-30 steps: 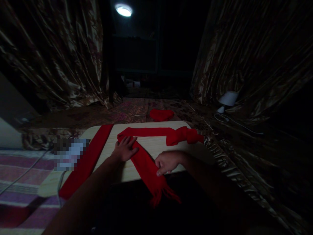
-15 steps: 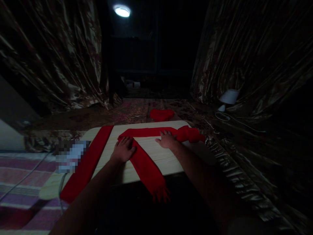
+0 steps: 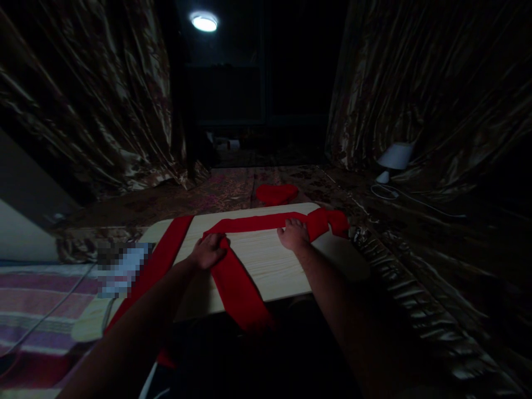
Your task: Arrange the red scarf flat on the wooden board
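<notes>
A red scarf [image 3: 257,223] lies on a pale wooden board [image 3: 266,257], running across its far side. At the left it folds into a sharp corner, and one length [image 3: 236,288] slants down over the near edge. My left hand [image 3: 209,250] rests on that corner with its fingers laid over the cloth. Palm down, my right hand [image 3: 293,234] touches the scarf beside its bunched right end [image 3: 328,220], fingers stretched out. A second red strip of cloth [image 3: 168,249] crosses the board's left side; whether it joins the scarf I cannot tell.
Beyond the board lies a red bundle [image 3: 276,193] on a patterned cover [image 3: 233,183]. A small white lamp [image 3: 395,156] with a cord stands at right. On the left are a blurred-out object [image 3: 124,269] and a striped cloth [image 3: 37,299]. Patterned curtains [image 3: 124,100] frame a dark window.
My right hand has slid slightly right along the scarf, toward the bunched end. My left hand stays at the corner. The slanting length has shifted a little left, and its fringe no longer shows clearly.
</notes>
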A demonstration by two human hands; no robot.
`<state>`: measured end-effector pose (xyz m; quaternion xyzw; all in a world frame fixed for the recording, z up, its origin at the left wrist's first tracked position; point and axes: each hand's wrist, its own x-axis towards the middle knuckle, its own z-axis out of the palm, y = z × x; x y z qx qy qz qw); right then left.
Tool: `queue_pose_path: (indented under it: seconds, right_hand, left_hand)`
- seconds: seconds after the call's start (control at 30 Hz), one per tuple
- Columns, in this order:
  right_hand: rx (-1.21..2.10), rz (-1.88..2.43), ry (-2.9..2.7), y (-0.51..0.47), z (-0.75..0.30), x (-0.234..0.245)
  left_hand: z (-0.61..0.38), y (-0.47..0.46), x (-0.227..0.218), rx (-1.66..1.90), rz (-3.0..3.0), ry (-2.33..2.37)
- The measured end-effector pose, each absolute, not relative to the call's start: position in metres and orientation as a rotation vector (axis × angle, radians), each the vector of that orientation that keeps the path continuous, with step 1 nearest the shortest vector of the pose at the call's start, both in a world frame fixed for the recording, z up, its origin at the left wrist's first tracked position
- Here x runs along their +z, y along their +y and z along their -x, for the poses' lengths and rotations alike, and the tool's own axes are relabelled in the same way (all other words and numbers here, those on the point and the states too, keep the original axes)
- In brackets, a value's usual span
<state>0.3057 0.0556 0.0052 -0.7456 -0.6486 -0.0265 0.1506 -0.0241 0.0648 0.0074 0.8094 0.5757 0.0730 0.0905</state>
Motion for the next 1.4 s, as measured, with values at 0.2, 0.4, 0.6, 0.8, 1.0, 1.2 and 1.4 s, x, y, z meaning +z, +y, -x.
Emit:
queue_pose_path:
  seconds: [0.2, 0.4, 0.6, 0.8, 1.0, 1.2, 1.4]
  right_hand:
    - [-0.128, 2.185, -1.764, 0.056, -0.308, 0.005]
    - [-0.116, 2.186, -1.746, 0.056, -0.308, 0.005]
    - [-0.203, 2.202, -1.741, 0.058, -0.308, 0.004]
    - [-0.198, 2.225, -1.735, 0.062, -0.31, 0.002]
    - [-0.236, 2.236, -1.747, 0.063, -0.309, 0.001]
    - [-0.258, 2.256, -1.771, 0.065, -0.309, 0.002]
    - [-0.276, 2.287, -1.796, 0.066, -0.309, 0.003]
  left_hand:
    - [0.023, 0.088, 0.009, 0.278, -2.342, 1.732]
    - [0.018, 0.091, 0.002, 0.171, -2.445, 1.753]
    - [0.019, 0.092, -0.003, 0.136, -2.44, 1.809]
    - [0.021, 0.094, -0.008, 0.187, -2.448, 1.818]
    - [0.021, 0.093, -0.008, 0.228, -2.437, 1.825]
    - [0.019, 0.088, -0.002, 0.241, -2.412, 1.813]
    - [0.017, 0.084, 0.003, 0.261, -2.396, 1.814]
